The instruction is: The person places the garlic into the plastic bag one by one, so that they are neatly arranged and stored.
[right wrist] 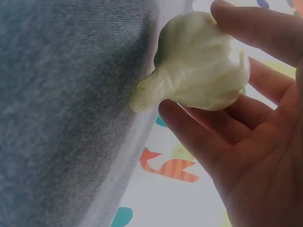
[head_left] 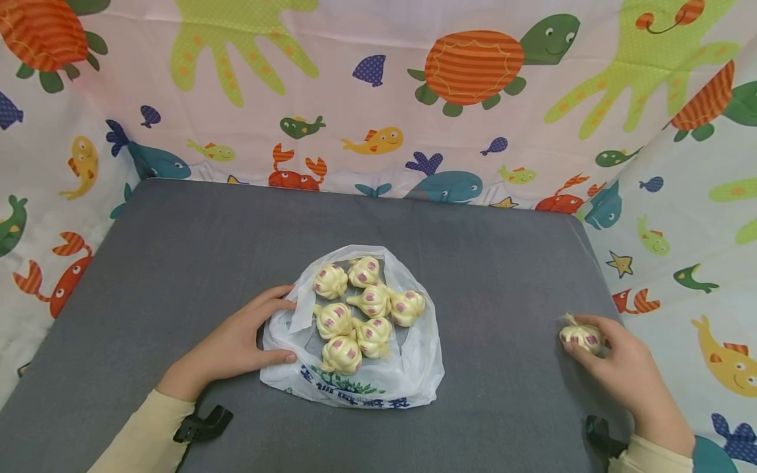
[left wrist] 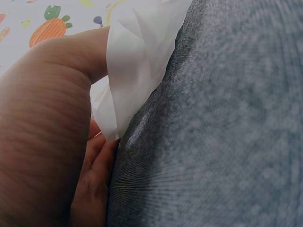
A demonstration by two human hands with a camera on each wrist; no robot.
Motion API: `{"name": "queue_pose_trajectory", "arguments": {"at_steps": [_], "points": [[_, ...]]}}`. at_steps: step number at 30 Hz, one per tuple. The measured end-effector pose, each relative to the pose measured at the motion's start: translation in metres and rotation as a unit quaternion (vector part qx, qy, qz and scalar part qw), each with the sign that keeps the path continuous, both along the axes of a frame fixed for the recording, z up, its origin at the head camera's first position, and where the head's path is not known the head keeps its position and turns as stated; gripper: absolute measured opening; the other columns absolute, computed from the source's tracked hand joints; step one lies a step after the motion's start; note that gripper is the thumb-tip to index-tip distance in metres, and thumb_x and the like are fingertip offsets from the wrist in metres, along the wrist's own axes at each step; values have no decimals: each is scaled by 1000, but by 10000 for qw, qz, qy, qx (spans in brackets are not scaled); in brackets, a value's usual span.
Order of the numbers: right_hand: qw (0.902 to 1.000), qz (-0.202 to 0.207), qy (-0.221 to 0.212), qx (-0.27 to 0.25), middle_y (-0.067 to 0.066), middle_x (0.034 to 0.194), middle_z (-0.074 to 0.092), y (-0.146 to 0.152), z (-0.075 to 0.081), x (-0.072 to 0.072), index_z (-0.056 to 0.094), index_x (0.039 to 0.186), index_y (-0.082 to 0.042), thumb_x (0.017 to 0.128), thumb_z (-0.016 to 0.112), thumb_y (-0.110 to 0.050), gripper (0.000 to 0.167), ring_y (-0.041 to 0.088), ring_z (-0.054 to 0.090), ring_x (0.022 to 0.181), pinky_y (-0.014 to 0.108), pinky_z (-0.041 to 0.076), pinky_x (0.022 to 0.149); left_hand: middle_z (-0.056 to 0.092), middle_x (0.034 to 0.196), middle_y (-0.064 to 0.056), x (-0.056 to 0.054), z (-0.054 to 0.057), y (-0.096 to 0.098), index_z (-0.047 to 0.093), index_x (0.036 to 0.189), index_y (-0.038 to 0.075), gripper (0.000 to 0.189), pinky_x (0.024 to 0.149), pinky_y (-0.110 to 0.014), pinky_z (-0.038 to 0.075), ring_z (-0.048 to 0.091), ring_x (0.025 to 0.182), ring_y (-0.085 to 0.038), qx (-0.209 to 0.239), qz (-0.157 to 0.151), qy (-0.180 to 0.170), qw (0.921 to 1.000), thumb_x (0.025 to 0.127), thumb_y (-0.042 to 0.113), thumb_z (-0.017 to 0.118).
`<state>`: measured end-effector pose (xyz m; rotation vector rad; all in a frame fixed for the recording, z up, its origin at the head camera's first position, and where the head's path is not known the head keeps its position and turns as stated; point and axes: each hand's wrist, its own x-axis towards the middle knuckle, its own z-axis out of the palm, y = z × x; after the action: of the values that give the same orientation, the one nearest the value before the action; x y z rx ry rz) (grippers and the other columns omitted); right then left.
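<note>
A white plastic bag (head_left: 414, 368) with green and blue print lies on the grey table, its mouth open upward. Several pale garlic bulbs (head_left: 342, 355) with purple patches sit inside it. My left hand (head_left: 236, 341) holds the bag's left side, thumb nearer me and fingers farther off; in the left wrist view the white plastic (left wrist: 135, 61) hides the thumb's tip. Far to the right, near the table's right edge, my right hand (head_left: 621, 368) grips a single garlic bulb (head_left: 581, 337) between thumb and fingers. In the right wrist view this bulb (right wrist: 199, 66) has its stem pointing toward the tabletop.
The grey tabletop (head_left: 497, 276) stretches between the bag and the right hand. A curtain (head_left: 355, 85) printed with sea animals hangs behind the table and along both sides. Dark straps (head_left: 204, 424) sit at the wrists over beige sleeves.
</note>
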<state>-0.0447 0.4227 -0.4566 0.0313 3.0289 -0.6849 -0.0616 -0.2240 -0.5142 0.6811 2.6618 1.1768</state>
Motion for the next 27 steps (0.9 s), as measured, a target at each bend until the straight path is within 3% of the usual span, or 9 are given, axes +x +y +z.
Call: {"name": "queue_pose_trajectory", "arguments": {"at_steps": [16,23,27], "points": [[9995,262,176,10,27,132,67,-14,15,-19,65,141,-2,96,87,-31,58,47,62,116,68,49,87,36,173,-2,-2,0,0,59,147,24,79,117,-64,39,40,156,-32,-26,-17,10,10000,85,59,91],[9976,582,342,126,25,134,68,-27,17,-27,67,140,-4,94,88,-27,56,45,64,114,59,50,85,36,174,-1,-2,-1,0,59,147,26,79,117,-63,39,40,156,-31,-52,2,17,10000,85,61,91],[9971,716,250,58,25,136,67,-36,17,-31,66,141,-4,95,87,-27,55,44,63,117,61,50,87,36,174,-1,-1,-2,-1,59,147,26,79,117,-63,40,40,156,-31,-34,-2,-5,10000,85,61,90]]}}
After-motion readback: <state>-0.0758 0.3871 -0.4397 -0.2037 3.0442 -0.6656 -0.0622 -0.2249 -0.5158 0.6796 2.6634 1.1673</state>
